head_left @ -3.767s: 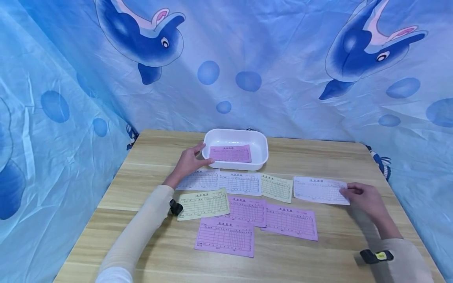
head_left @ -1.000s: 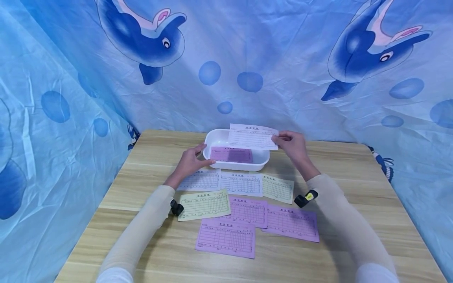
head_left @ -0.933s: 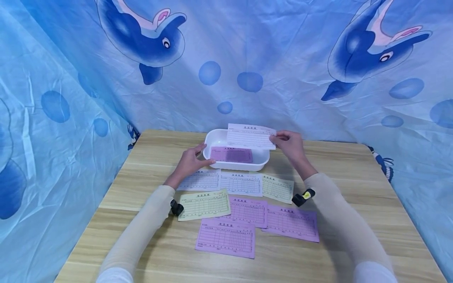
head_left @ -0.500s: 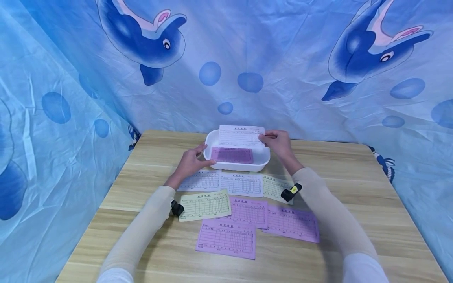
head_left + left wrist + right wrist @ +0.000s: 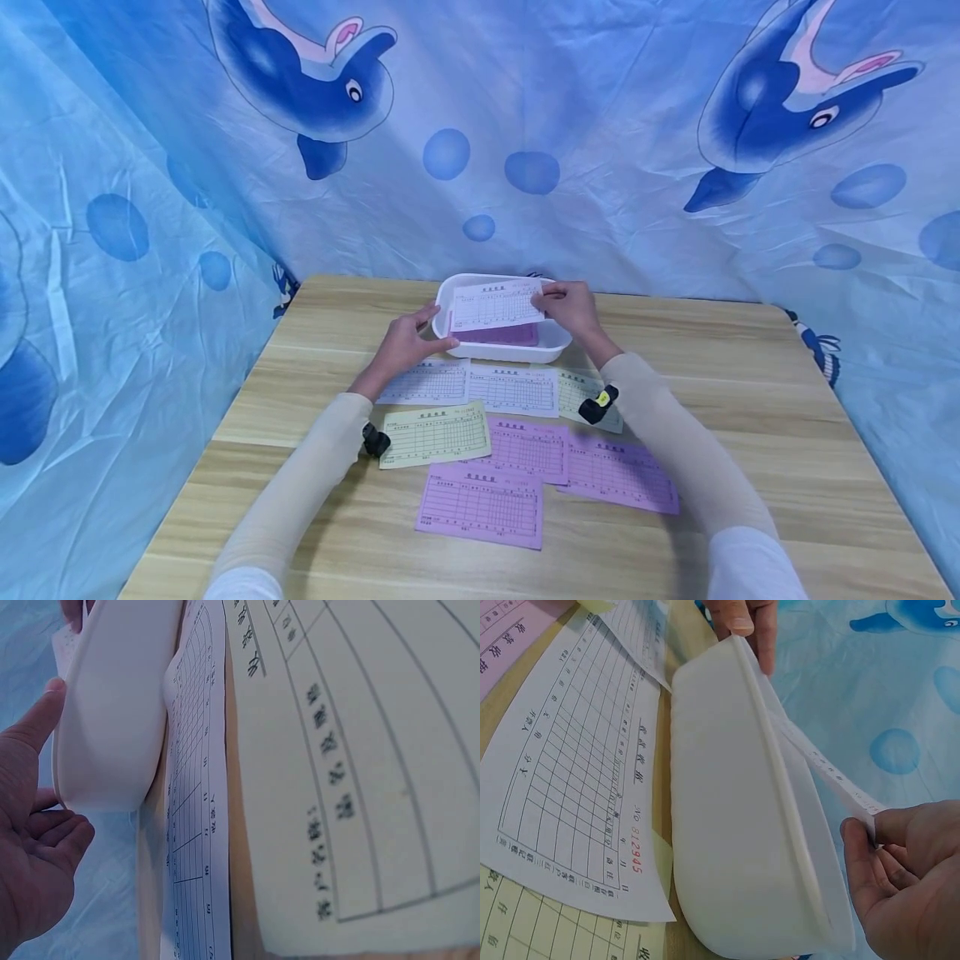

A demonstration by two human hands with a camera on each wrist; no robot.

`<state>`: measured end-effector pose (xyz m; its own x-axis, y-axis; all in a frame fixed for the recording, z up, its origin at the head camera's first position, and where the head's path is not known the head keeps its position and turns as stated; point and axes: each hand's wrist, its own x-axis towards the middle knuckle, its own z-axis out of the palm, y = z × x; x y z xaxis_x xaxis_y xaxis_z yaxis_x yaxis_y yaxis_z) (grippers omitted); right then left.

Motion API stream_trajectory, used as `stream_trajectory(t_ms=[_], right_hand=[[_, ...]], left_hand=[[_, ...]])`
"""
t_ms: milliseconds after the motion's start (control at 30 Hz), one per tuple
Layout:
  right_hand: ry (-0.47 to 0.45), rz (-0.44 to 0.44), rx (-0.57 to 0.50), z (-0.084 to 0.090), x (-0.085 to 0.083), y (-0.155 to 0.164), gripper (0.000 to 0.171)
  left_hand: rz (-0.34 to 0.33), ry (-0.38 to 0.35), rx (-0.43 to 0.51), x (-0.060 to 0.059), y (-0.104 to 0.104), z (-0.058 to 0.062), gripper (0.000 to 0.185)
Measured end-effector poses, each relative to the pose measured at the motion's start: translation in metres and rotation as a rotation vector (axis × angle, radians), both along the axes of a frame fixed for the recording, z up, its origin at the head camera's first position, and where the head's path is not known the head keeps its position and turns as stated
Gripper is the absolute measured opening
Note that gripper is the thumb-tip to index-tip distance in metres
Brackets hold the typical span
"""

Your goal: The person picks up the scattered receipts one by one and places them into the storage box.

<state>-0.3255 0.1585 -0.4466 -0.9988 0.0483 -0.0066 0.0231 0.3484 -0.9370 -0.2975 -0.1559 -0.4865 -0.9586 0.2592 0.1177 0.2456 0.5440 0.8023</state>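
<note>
white slip (image 5: 498, 306) pinched by right edge in right hand (image 5: 570, 307), tilted over white tub (image 5: 510, 352) with pink slip (image 5: 510, 335) inside. left hand (image 5: 405, 337) gripping tub's left end, thumb on near rim. bunch more slips (image 5: 480, 506) out front on wooden table (image 5: 750, 375).

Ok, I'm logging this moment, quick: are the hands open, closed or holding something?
Left hand: holding the white tray at one end.
Right hand: holding a white slip, pinched by one end.
</note>
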Motion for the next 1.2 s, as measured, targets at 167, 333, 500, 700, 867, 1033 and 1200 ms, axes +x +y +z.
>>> stream_trajectory(t_ms=[167,333,500,700,867,1033,1200], right_hand=[[-0.008,0.016,0.015,-0.003,-0.001,-0.005,0.027],[-0.022,0.027,0.039,-0.005,-0.002,-0.009,0.026],[-0.041,0.045,0.071,-0.007,-0.002,-0.013,0.027],[-0.024,0.064,0.066,-0.005,-0.002,-0.013,0.027],[-0.01,0.073,0.022,0.001,-0.001,-0.004,0.029],[0.045,0.129,0.067,0.014,0.007,0.01,0.034],[0.102,0.187,0.086,0.034,0.024,0.019,0.041]], left_hand=[[-0.002,-0.009,0.009,-0.001,0.0,0.001,0.093],[-0.005,-0.007,0.012,0.0,0.001,0.002,0.093],[-0.008,-0.012,0.012,0.0,0.001,0.001,0.092],[-0.008,-0.01,0.015,0.0,0.002,0.002,0.093],[-0.007,-0.016,0.017,0.001,0.002,0.002,0.094],[-0.012,-0.025,0.026,0.001,0.001,0.002,0.096],[-0.019,-0.019,0.029,0.0,-0.001,0.002,0.096]])
